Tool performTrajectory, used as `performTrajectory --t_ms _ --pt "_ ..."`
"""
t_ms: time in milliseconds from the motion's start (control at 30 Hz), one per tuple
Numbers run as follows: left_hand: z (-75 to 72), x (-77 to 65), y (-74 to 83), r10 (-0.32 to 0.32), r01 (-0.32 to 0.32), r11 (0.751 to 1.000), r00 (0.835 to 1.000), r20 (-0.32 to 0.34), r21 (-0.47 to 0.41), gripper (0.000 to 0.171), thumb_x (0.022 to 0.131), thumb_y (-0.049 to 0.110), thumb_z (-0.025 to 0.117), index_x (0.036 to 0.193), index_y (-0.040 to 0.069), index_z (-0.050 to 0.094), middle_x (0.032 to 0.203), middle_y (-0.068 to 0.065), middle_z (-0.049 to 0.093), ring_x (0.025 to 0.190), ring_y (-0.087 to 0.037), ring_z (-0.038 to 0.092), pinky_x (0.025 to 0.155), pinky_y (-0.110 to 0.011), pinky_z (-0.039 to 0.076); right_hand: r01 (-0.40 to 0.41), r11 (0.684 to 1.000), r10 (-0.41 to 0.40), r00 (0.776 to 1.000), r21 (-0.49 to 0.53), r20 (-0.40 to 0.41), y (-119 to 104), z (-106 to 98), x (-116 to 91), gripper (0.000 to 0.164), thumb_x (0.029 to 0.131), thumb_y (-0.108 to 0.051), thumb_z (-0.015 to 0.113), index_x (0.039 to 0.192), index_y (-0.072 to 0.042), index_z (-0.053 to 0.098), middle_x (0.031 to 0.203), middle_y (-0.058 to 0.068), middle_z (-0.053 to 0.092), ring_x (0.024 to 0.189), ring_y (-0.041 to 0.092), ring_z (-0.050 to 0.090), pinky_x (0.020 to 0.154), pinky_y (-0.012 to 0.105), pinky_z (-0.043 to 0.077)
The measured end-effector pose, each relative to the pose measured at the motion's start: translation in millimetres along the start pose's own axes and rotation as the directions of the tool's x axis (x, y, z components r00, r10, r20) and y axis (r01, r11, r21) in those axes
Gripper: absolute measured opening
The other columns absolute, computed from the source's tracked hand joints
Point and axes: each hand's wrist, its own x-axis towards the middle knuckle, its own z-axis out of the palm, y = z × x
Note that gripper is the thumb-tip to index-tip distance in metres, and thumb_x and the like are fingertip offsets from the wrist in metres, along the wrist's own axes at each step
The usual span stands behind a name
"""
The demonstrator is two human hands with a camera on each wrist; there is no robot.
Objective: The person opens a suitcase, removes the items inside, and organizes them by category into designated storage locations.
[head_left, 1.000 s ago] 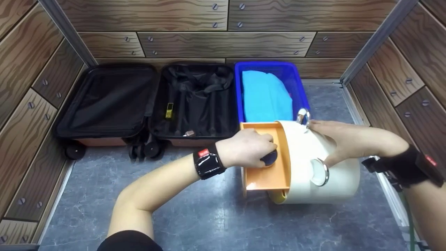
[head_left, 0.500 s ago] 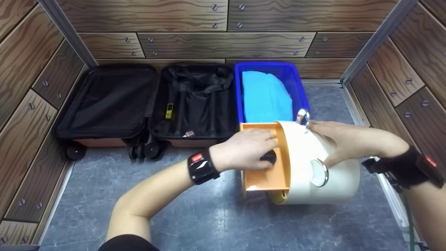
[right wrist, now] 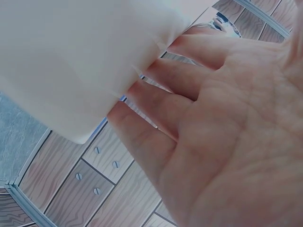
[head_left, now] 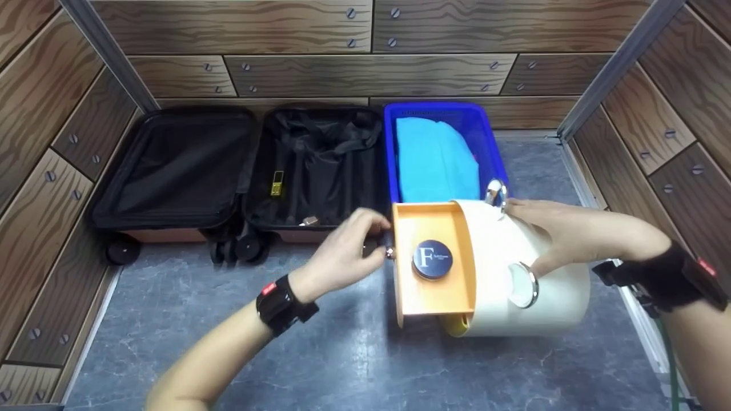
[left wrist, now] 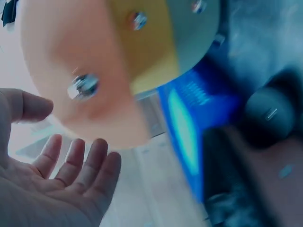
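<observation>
A white round-sided drawer box [head_left: 491, 297] stands on the floor, its orange top drawer [head_left: 437, 297] pulled out to the left. Inside that drawer lies a round dark-blue jar [head_left: 432, 260] with a white F on its lid. My left hand [head_left: 342, 254] is at the drawer front, thumb and fingers spread either side of the small metal knob [left wrist: 84, 86]; the left wrist view shows a gap between them and it. My right hand [head_left: 588, 231] rests on the box's top between two metal handle rings, fingers extended along the white shell, as the right wrist view confirms.
An open black suitcase [head_left: 325, 171] lies to the left, holding a small yellow phone-like item [head_left: 277, 184] and a small pinkish piece [head_left: 310, 221]. Behind the box stands a blue basket [head_left: 488, 131] with light-blue cloth [head_left: 437, 157]. Yellow [left wrist: 151, 47] and green [left wrist: 194, 33] drawer fronts show lower down.
My left hand has let go of the dark-blue jar, leaving it in the drawer, and moved left out of the drawer to its front knob. The right hand stays on the box.
</observation>
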Motion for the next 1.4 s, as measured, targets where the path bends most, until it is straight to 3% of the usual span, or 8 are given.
performTrajectory --t_ms 167,333,700,967,1400 --pt "17.0 -13.5 -6.2 -0.085 0.095 0.986 0.994 0.073 -0.14 0.027 0.092 0.011 0.071 0.116 0.009 0.059 0.113 -0.003 0.058 0.101 -0.015 0.062 0.089 -0.028 0.055 0.014 1.0 -0.014 1.0 0.006 -0.007 0 1 0 0.117 0.069 -0.049 0.089 0.156 0.005 0.032 0.159 0.031 0.032 0.145 0.05 0.031 0.115 0.066 0.026" --pt "27.6 -13.0 -7.6 -0.134 0.143 0.953 0.99 0.052 -0.266 0.021 0.093 0.007 0.071 0.111 0.01 0.06 0.108 0.0 0.058 0.094 -0.009 0.065 0.083 -0.03 0.058 0.012 1.0 -0.012 1.0 0.003 -0.005 0 1 1 0.118 0.07 -0.05 0.089 0.157 0.005 0.031 0.159 0.03 0.031 0.144 0.05 0.031 0.115 0.066 0.026" --pt "47.3 8.8 6.0 -0.025 0.03 0.971 0.999 0.023 -0.237 0.023 0.094 0.012 0.074 0.114 0.01 0.064 0.111 0.001 0.061 0.101 -0.006 0.062 0.089 -0.019 0.052 -0.011 1.0 0.011 1.0 -0.017 0.012 -1 -1 0 0.119 0.071 -0.057 0.087 0.158 0.002 0.03 0.162 0.028 0.028 0.147 0.05 0.027 0.116 0.066 0.023" --pt "68.0 26.1 17.9 0.001 0.012 0.972 0.998 0.057 -0.233 0.021 0.096 0.019 0.073 0.114 0.013 0.065 0.111 0.004 0.06 0.101 -0.005 0.059 0.09 -0.016 0.05 0.015 1.0 -0.015 1.0 -0.004 0.004 -1 0 0 0.115 0.07 -0.047 0.089 0.156 0.004 0.033 0.159 0.031 0.031 0.144 0.051 0.031 0.114 0.067 0.026" --pt "92.8 38.5 26.7 0.001 0.015 0.968 0.998 0.062 -0.25 0.021 0.098 0.024 0.072 0.115 0.016 0.064 0.11 0.006 0.058 0.102 -0.003 0.058 0.09 -0.016 0.05 0.006 1.0 -0.006 1.0 -0.021 0.001 -1 0 -1 0.116 0.071 -0.053 0.088 0.157 0.002 0.033 0.159 0.029 0.032 0.143 0.051 0.033 0.112 0.068 0.029"
